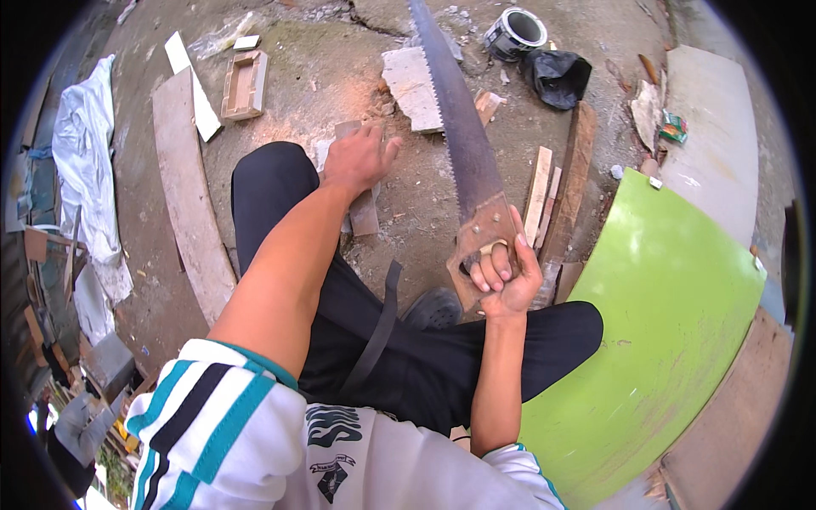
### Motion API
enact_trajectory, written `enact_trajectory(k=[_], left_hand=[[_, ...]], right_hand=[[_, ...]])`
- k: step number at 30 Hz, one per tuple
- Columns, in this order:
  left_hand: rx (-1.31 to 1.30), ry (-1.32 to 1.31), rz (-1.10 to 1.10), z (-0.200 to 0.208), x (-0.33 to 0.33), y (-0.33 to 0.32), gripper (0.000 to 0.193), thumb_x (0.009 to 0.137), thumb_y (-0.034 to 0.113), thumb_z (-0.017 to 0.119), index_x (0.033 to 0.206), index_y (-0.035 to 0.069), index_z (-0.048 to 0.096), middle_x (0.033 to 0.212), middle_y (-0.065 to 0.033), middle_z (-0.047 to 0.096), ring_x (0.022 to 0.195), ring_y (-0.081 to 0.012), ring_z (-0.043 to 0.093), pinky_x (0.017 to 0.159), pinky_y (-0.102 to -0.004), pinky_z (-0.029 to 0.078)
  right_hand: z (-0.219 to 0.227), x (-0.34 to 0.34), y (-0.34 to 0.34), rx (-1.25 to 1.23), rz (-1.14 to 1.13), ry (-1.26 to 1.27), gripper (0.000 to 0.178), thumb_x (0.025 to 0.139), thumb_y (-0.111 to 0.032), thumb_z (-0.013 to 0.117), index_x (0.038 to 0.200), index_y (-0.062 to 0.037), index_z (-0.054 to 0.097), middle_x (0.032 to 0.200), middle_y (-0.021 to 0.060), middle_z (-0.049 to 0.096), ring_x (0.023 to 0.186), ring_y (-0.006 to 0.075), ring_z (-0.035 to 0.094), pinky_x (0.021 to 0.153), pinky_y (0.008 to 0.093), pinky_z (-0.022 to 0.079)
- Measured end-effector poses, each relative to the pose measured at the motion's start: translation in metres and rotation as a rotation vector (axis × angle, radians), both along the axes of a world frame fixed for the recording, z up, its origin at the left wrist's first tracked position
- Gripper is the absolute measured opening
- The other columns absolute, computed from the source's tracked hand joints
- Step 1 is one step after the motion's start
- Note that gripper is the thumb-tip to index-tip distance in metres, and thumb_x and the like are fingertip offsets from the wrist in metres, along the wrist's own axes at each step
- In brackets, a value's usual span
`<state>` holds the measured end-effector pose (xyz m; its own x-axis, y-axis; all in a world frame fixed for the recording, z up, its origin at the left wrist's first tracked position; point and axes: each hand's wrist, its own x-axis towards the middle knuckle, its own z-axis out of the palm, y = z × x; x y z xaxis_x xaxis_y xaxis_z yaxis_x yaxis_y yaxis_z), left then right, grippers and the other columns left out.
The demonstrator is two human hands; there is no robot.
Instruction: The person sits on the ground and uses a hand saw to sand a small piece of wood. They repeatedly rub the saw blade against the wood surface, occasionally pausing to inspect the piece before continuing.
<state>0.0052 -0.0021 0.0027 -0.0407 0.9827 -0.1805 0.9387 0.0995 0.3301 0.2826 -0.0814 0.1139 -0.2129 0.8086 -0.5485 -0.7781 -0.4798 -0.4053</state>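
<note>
My right hand [510, 272] is wrapped round the wooden handle of a handsaw [463, 119]. Its long, dark, toothed blade points up and away from me, raised off the wood. To the left, my left hand [361, 157] bears down on a short piece of wood [365, 214], fingers bent over it and thumb out to the side. The wood's two ends show beyond and below the hand; its middle is hidden. A pale broken slab [412, 89] lies just past the left hand, with sawdust [319, 127] on the ground around there.
At right lies a large green panel [671, 340], beside wooden strips [537, 195] and a rough beam [571, 178]. Farther off are a metal can [516, 34] and a black plastic bag [557, 78]. A long plank [187, 178] and a small wooden box [245, 85] lie left.
</note>
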Motion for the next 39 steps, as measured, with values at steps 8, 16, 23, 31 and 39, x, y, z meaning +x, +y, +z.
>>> enact_trajectory(k=[8, 16, 23, 31, 39], left_hand=[[0.127, 0.101, -0.074, -0.001, 0.001, -0.001, 0.06, 0.093, 0.058, 0.061, 0.126, 0.007, 0.064, 0.118, -0.0142, 0.068, 0.112, -0.0323, 0.066, 0.089, -0.044, 0.054], [0.119, -1.261, 0.125, 0.109, 0.046, -0.006, 0.042, 0.101, 0.04, 0.062, 0.111, 0.0, 0.072, 0.101, -0.012, 0.074, 0.091, -0.023, 0.07, 0.082, -0.0377, 0.057], [-0.07, -1.62, 0.306, 0.166, 0.057, -0.048, 0.033, 0.093, 0.025, 0.077, 0.106, -0.004, 0.07, 0.091, -0.0057, 0.071, 0.08, -0.0079, 0.066, 0.067, -0.025, 0.059], [-0.21, -1.605, 0.453, 0.173, 0.052, -0.062, 0.027, 0.091, 0.018, 0.08, 0.101, -0.004, 0.07, 0.081, -0.0053, 0.071, 0.071, -0.0092, 0.067, 0.064, -0.0231, 0.06], [-0.162, -1.728, 0.435, 0.174, 0.05, -0.075, 0.026, 0.101, 0.027, 0.067, 0.103, 0.002, 0.068, 0.088, -0.0088, 0.072, 0.076, -0.0137, 0.071, 0.072, -0.0299, 0.064]], right_hand=[[0.032, 0.013, -0.053, 0.128, -0.138, 0.19, 0.054, 0.107, -0.031, 0.04, 0.157, -0.0131, 0.037, 0.053, -0.0028, 0.029, 0.039, 0.0105, 0.027, 0.04, 0.0292, 0.033], [0.037, 0.001, -0.083, 0.163, -0.16, 0.107, 0.058, 0.105, -0.03, 0.041, 0.158, -0.0091, 0.034, 0.054, -0.0029, 0.029, 0.038, 0.0102, 0.028, 0.04, 0.0291, 0.034], [0.034, -0.009, -0.087, 0.185, -0.124, 0.053, 0.057, 0.104, -0.028, 0.043, 0.158, -0.0074, 0.034, 0.054, -0.0031, 0.03, 0.038, 0.0099, 0.028, 0.04, 0.0295, 0.034], [0.031, -0.006, -0.095, 0.237, -0.098, 0.064, 0.055, 0.106, -0.029, 0.041, 0.156, -0.0073, 0.037, 0.054, -0.0029, 0.031, 0.039, 0.0094, 0.029, 0.041, 0.0293, 0.035], [0.026, -0.004, -0.1, 0.19, -0.115, 0.169, 0.055, 0.106, -0.03, 0.039, 0.157, -0.0097, 0.037, 0.054, -0.0031, 0.032, 0.039, 0.0093, 0.028, 0.041, 0.0286, 0.035]])
